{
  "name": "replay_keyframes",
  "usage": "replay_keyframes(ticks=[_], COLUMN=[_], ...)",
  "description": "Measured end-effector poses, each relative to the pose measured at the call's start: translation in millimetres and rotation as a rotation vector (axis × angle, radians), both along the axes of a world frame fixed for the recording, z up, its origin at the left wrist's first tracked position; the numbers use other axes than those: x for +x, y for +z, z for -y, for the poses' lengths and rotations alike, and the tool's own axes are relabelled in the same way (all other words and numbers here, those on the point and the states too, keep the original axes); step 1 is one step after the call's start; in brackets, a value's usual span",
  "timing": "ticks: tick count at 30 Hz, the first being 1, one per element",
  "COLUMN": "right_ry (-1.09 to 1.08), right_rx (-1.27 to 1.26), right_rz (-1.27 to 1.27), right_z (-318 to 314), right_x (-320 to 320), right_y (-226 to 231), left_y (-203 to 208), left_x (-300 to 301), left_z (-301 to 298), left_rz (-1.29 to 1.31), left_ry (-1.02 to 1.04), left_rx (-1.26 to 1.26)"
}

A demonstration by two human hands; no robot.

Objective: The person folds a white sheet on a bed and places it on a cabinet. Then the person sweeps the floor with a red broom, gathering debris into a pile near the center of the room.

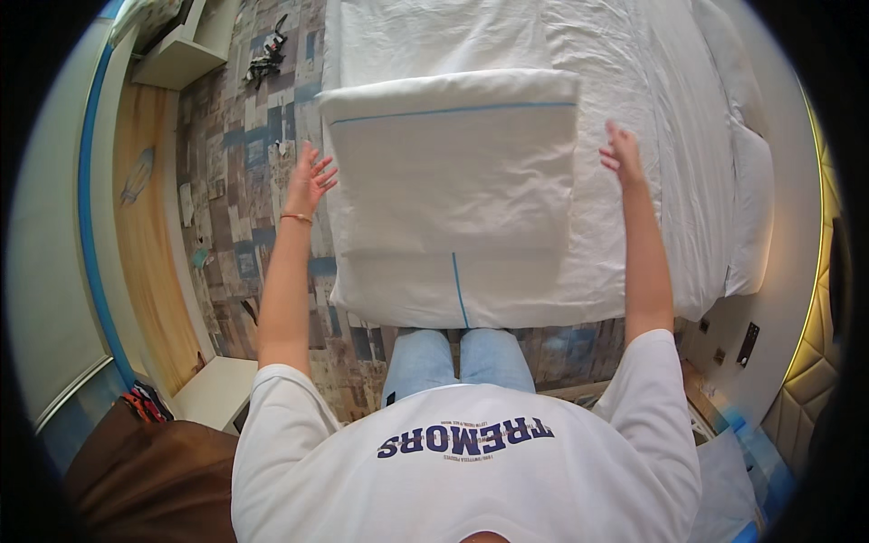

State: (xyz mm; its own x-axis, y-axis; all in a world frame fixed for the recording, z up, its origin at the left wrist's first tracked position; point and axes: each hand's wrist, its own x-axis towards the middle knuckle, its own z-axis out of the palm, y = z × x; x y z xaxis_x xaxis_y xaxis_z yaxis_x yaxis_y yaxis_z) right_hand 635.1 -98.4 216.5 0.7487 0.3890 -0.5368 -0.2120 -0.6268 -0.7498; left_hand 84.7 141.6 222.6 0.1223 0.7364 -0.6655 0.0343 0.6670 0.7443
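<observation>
A white folded cloth (453, 172), perhaps a duvet cover or sheet, lies on the near part of the bed. One blue stripe runs across its far fold, and a short blue line (460, 290) shows near the front edge of the bed. Just off the cloth's left side, my left hand (310, 178) hovers with its fingers apart and nothing in them. Beyond the right side, my right hand (622, 156) is raised over the white bedding, its fingers spread and slightly blurred. Neither hand appears to touch the cloth.
The white bed (606, 54) extends away from me, with pillows (749, 208) along its right side. Patchwork-patterned flooring (244, 181) lies to the left, with a dark crumpled item (268, 56) on it. A brown cover (154, 480) is at lower left. Wall sockets (748, 344) are at right.
</observation>
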Motion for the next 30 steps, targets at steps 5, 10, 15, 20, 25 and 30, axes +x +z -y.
replay_keyframes(ticks=[5,10,15,20,25,30], right_ry=[0.26,0.033,-0.055,-0.059,-0.178,-0.189], right_rx=[-0.419,-0.546,-0.188,-0.003,-0.01,-0.208], right_rz=[0.18,0.149,-0.036,-0.122,-0.323,-0.624], right_z=[77,118,123,130,206,307], right_x=[-59,-133,-141,-148,-159,-212], right_y=[-143,-156,-142,-83,-41,25], left_y=[-182,-195,-178,-140,-29,-17], left_x=[-51,-67,-49,-61,-89,-166], left_z=[41,133,117,143,193,317], left_rz=[-0.649,-0.837,-0.862,-0.434,-0.026,0.017], left_ry=[-0.383,-0.379,-0.471,-0.349,-0.19,-0.152], left_rx=[0.241,0.135,0.138,0.151,-0.259,-0.556])
